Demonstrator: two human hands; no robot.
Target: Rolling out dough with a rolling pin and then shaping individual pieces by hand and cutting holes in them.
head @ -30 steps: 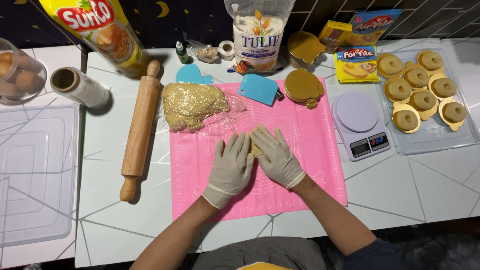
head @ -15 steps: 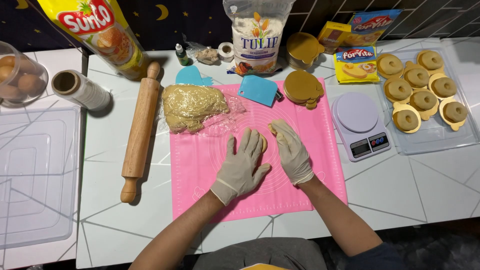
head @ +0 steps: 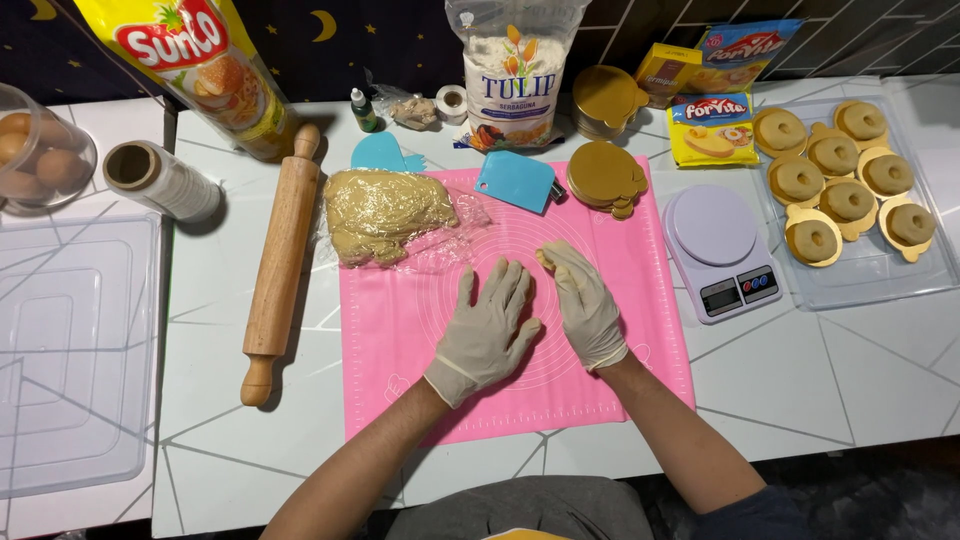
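Dough, a small pale piece [head: 545,259], sat at the fingertips of the right hand [head: 587,305], which lay gloved and nearly flat on the pink silicone mat [head: 640,370]; whether the piece was pinched or merely touched could not be told. The left hand [head: 490,330] was spread open just beside it, palm down on the mat, holding nothing, the two hands close but not touching. The main dough lump [head: 385,213] rested on clear wrap at the mat's upper left corner, near the wooden rolling pin [head: 280,260], likely kept within reach. A blue scraper [head: 514,182] and gold boards [head: 605,173] lay at the top edge, a kitchen scale [head: 718,250] to the right, and a clear tray [head: 860,275] of shaped rounds beyond. All stood on a white table [head: 800,380] against a dark wall.
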